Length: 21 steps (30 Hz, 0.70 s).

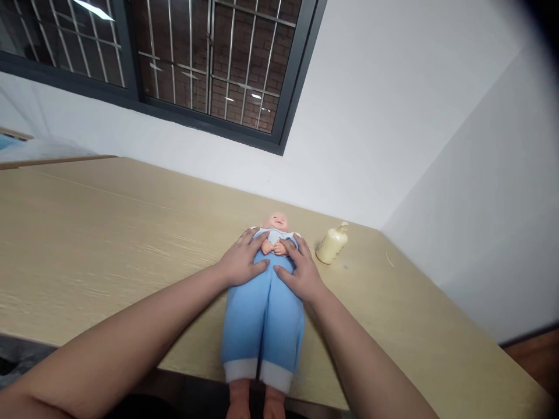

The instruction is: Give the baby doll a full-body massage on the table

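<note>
A baby doll [265, 314] in a blue outfit with white cuffs lies on its back on the wooden table [109, 233]. Its head points toward the wall, and its bare feet stick out past the near edge. My left hand [242, 259] rests on the left side of the doll's torso, fingers spread. On the other side, my right hand [303, 269] lies against the torso and arm in the same way, fingers apart. Between my hands, the doll's small hands meet over its belly. Neither hand of mine grips the doll.
A cream-coloured bottle [332, 243] with a pump-like top stands right of the doll. Near it lie a small pale bit [346, 266] and a thin strand [389, 259]. Behind the table are a white wall [349, 134] and a barred window [209, 64].
</note>
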Available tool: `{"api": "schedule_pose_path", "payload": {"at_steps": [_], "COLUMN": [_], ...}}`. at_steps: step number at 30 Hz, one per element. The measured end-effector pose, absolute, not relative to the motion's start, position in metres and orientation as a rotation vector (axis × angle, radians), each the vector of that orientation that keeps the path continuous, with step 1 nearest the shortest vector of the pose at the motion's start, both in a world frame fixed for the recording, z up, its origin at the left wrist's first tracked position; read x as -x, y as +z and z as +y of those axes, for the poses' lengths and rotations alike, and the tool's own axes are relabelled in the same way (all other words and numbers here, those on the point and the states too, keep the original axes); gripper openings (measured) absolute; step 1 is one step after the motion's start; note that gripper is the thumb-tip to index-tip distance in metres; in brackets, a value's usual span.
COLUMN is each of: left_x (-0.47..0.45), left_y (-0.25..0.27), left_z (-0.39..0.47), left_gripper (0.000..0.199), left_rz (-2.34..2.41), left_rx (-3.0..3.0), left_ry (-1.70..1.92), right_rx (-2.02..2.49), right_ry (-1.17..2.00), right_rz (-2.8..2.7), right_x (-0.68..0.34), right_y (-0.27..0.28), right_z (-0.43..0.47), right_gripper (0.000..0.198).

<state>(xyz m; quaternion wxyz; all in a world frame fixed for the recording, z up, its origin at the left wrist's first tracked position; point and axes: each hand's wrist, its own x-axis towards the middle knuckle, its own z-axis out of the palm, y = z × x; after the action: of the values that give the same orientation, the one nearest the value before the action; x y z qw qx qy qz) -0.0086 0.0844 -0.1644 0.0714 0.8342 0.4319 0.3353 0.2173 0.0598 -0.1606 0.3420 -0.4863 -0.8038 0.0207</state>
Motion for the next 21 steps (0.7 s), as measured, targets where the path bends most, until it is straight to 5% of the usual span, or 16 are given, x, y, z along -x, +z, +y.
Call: {"api": "schedule_pose_path", "payload": {"at_steps": [15,21], "left_x": [0.0089,0.0105], "left_y": [-0.1663,-0.1650], "left_z": [0.0862,0.0901], "left_gripper": [0.072,0.062], "left_rz": [1.322,1.211], "left_rx": [-2.517,-2.374], "left_ry": [0.951,1.241], "right_rx": [1.284,1.309], "right_ry": [0.013,0.099], "right_rz": [-2.125,-1.858], "right_x": [-0.2185,-0.2192], "right_y": [-0.1620,-0.1655], "right_z": [0.0615,0.0643], "right_gripper": [0.071,0.074]}}
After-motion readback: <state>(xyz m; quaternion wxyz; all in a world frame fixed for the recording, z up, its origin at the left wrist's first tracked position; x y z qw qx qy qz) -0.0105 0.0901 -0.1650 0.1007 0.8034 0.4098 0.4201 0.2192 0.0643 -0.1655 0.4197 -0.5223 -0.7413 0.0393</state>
